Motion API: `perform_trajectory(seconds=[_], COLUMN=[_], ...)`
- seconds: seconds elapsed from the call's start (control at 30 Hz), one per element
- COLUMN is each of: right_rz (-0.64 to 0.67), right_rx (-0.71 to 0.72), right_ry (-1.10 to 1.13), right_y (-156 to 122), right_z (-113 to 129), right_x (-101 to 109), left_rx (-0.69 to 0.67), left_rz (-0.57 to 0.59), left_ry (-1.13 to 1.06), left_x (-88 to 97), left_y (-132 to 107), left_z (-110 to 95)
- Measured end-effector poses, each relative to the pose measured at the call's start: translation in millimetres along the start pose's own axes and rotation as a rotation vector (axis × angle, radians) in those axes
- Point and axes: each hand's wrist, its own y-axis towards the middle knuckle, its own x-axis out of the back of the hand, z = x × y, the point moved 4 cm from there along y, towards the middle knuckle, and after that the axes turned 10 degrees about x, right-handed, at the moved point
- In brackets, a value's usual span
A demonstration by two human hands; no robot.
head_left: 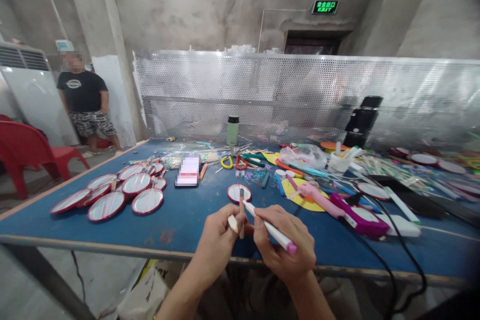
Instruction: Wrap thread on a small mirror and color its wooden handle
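Plainly, sticks [237,220]: two flat wooden craft sticks, held upright over the table [180,220] edge; likely light, stiff, easy to snap, best pinched low on the flat faces.
Left hand [219,240]: closed narrowly around both sticks' lower ends.
Right hand [287,247]: closed on a pen [268,227], white with a pink cap, tip touching the taller stick.
Position: sticks stood between the two hands, just in front of a small round mirror [239,192].
Nearby: a cluster of red-rimmed mirrors [120,192] lay well to the left; a pink glue gun [318,197] lay near the right.
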Motion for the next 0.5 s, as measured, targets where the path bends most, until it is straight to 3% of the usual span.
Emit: perform_trajectory(seconds=[0.5], right_rz=[-0.02], right_rx=[-0.012], right_ry=[-0.011], right_y=[1.0], right_z=[1.9], right_x=[1.0], left_rx=[0.015], left_rz=[0.007], left_ry=[-0.004], left_x=[-0.6], left_y=[0.3], left_z=[2.8])
